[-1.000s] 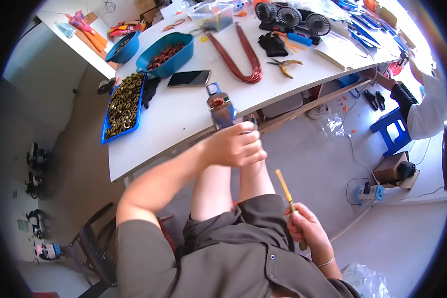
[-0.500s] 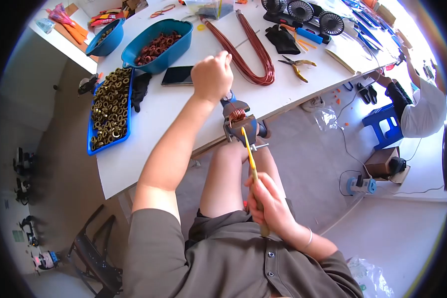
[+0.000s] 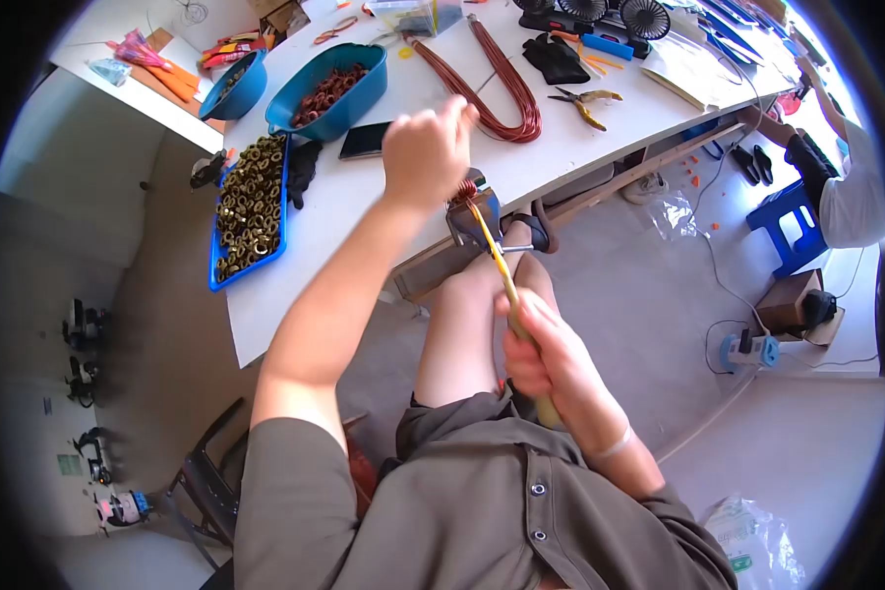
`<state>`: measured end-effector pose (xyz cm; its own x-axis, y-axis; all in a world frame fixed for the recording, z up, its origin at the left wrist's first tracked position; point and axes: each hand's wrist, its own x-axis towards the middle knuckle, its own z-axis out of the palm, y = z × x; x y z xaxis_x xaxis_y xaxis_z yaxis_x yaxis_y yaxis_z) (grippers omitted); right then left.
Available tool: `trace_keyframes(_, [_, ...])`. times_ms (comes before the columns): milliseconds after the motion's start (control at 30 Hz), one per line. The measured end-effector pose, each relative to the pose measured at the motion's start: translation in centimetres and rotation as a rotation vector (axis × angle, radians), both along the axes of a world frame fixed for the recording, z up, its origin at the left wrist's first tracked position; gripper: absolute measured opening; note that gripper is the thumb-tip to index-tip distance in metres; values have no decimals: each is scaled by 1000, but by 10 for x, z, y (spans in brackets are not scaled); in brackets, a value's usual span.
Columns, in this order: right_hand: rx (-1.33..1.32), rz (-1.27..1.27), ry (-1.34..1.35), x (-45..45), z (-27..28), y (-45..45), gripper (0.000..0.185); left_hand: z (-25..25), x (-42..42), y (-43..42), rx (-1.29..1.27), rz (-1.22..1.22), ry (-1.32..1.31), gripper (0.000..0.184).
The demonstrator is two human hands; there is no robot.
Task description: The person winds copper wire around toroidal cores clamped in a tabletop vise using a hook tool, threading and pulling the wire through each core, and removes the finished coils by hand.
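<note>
Head view: a copper-wire-wound ring coil (image 3: pixel 468 190) sits at the top of a dark metal bench vise (image 3: pixel 478 218), which stands at the near edge of the white flat-topped desk (image 3: pixel 265 315). The right hand (image 3: pixel 551 352) has its grip closed around the olive handle of a slim yellow-shafted hand tool (image 3: pixel 494 251). The tool points away from the body, its tip at the coil; contact cannot be confirmed. The left hand (image 3: pixel 425 159) is raised just beyond the coil, fingers curled; whether its grip pinches anything cannot be told.

Also on the desk: a blue rectangular plastic tray (image 3: pixel 286 197) of brass-coloured rings; a teal oval plastic basin (image 3: pixel 352 113) of reddish-brown wound pieces; a black rectangular phone (image 3: pixel 364 141), partly hidden by the left hand; a looped bundle of copper-red wire (image 3: pixel 526 123); and, to its right, yellow-handled pliers (image 3: pixel 594 114) lying open, near a black fabric glove (image 3: pixel 555 59).
</note>
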<state>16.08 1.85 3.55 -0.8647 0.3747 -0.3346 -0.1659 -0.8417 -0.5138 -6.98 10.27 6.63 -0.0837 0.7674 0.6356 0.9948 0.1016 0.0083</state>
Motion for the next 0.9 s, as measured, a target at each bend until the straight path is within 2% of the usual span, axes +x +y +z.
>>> trace_keyframes(67, [-93,9,40,33,-6,-18,23,-4,4,-31,174,-174,-83,11])
trace_keyframes(133, [-152,42,-57,70,2,-42,23,11,28,-66,194,-322,143,10])
trace_keyframes(167, [-165,6,-120,89,-2,-50,23,-13,32,-76,95,-551,159,9])
trace_keyframes(233, [-158,-39,-232,112,-1,-57,23,-44,55,-79,61,-800,262,5])
trace_keyframes(300, [-91,-53,-230,114,2,-56,22,-33,62,-57,77,-892,375,5])
trace_keyframes(333, [-23,-42,-239,113,3,-53,21,-26,64,-44,122,-1046,438,4])
trace_keyframes(367, [-14,-45,-236,108,2,-49,21,-7,69,-32,155,-1010,615,3])
trace_keyframes(400, [160,-67,-259,100,-2,-45,21,12,71,-19,180,-968,785,3])
trace_keyframes(433, [332,-87,-283,90,-5,-41,20,25,65,1,289,-874,842,7])
trace_keyframes(467, [302,-68,-271,80,-8,-35,19,41,54,22,319,-779,828,7])
trace_keyframes(500, [298,-55,-247,67,-8,-31,19,40,32,51,450,-685,714,4])
trace_keyframes(567, [256,-10,-234,32,1,-22,21,30,-2,59,294,-438,393,5])
trace_keyframes(667, [-65,-36,-73,-27,8,-9,20,-19,-39,50,23,-99,137,14])
trace_keyframes(800, [-237,-97,78,-68,15,25,22,-38,-40,39,-108,28,-33,18])
trace_keyframes(900, [-211,44,67,-58,9,50,23,-41,-40,40,-138,55,-114,21])
